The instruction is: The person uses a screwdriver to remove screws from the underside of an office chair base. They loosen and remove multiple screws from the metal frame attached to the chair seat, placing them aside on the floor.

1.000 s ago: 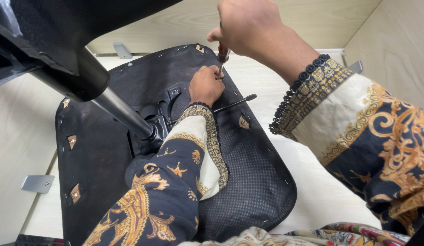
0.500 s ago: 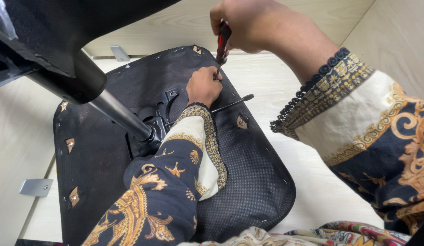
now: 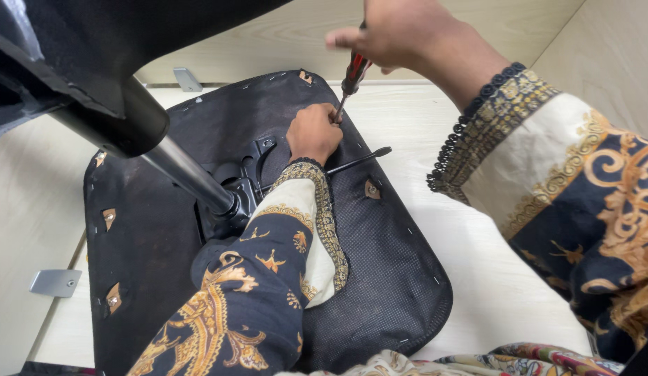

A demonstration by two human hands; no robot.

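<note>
Black steel gas-lift column (image 3: 188, 177) and black lever rod (image 3: 358, 159) crowd the black fabric seat underside (image 3: 379, 264); pale wooden tabletop (image 3: 477, 278) right is open.

Black upturned chair seat (image 3: 379, 278): matt woven cloth, coarse, stapled at the rim. Black metal mounting plate (image 3: 241, 174): smooth, faint sheen. Silver cylindrical gas-lift column (image 3: 188, 177): polished metal. Red-and-black screwdriver (image 3: 350, 80): glossy plastic handle, bright steel shank. Pale wood-grain tabletop (image 3: 491, 278): smooth, matt. Grey corner brackets (image 3: 54, 282): dull metal.

The right hand (image 3: 400, 31) grips a screwdriver (image 3: 352, 76) upright beside the left hand (image 3: 313, 132) on an upturned chair seat (image 3: 393, 278).
</note>
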